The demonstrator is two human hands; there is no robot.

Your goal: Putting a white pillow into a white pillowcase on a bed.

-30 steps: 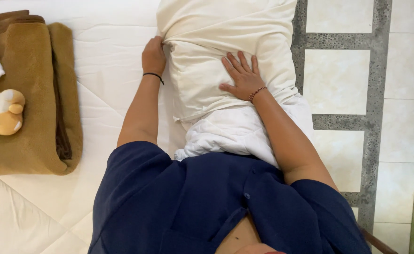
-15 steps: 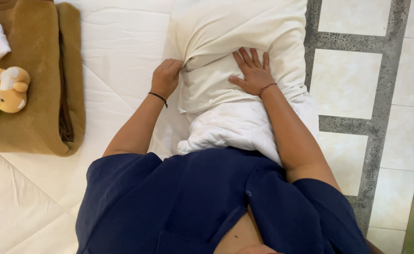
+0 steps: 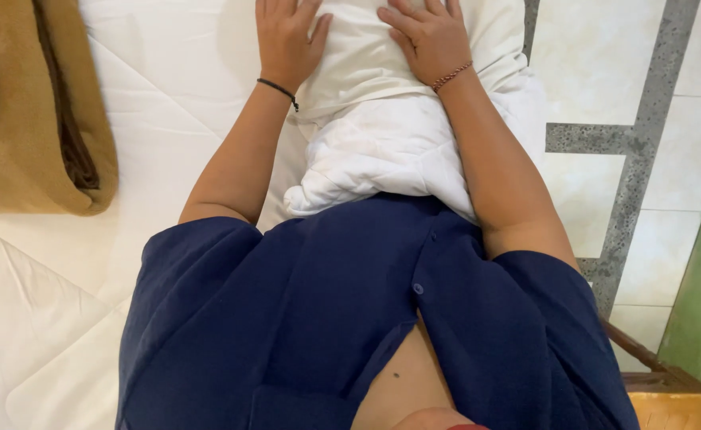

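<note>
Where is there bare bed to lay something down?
Free: white mattress between the brown blanket and the left hand, and the lower-left corner. Crowded: the pillow under both hands, right hand, at the bed's edge.

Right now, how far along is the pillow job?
Done: most of the pillow sits inside the cream pillowcase. In hand: the left hand and right hand both lie flat on the case, pressing it down on the white quilted bed. Left: the pillow's white end bulges bare out of the case opening near the person's body.
</note>
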